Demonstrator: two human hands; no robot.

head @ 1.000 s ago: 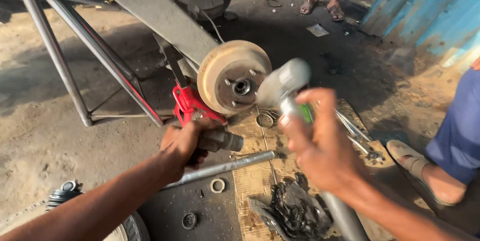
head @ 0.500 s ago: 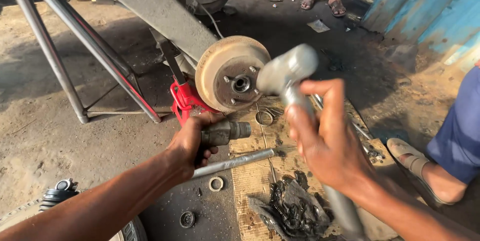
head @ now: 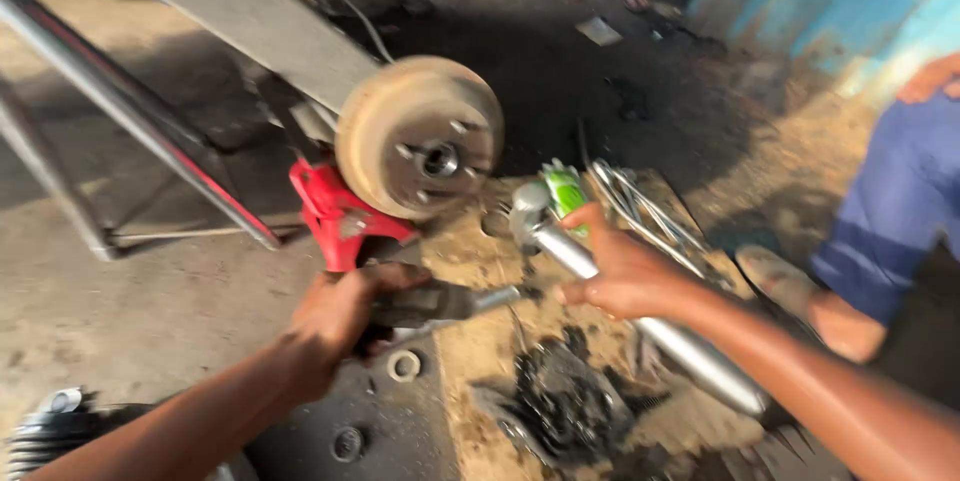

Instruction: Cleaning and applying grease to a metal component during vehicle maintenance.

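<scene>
— What do we have in our left hand (head: 335, 316)?

— We grip a dark, greasy metal shaft (head: 440, 303) with a bright steel tip that points right. Our fingers are clenched around its thick end, low in the scene and just near of the red metal jack (head: 335, 211).

— And our right hand (head: 620, 271)?

— It is closed around a long silver metal hammer (head: 600, 271), grasped high on the handle. The hammer's head sits at the far end with a green band beside it, just right of the tan, rusty brake drum (head: 420, 136). The handle runs near and to the right, past our wrist.

— How do the two tools lie?

— The shaft's tip ends just left of the hammer handle; we cannot tell whether they touch.

— What is around us?

— The drum hangs on a grey metal frame (head: 230, 11) above the jack. A small metal ring (head: 404, 366) lies on the dirty ground below the shaft, and a black, oily clump of parts (head: 565, 406) lies near our right forearm. At the right edge another person's leg in blue cloth (head: 900, 201) shows.
</scene>
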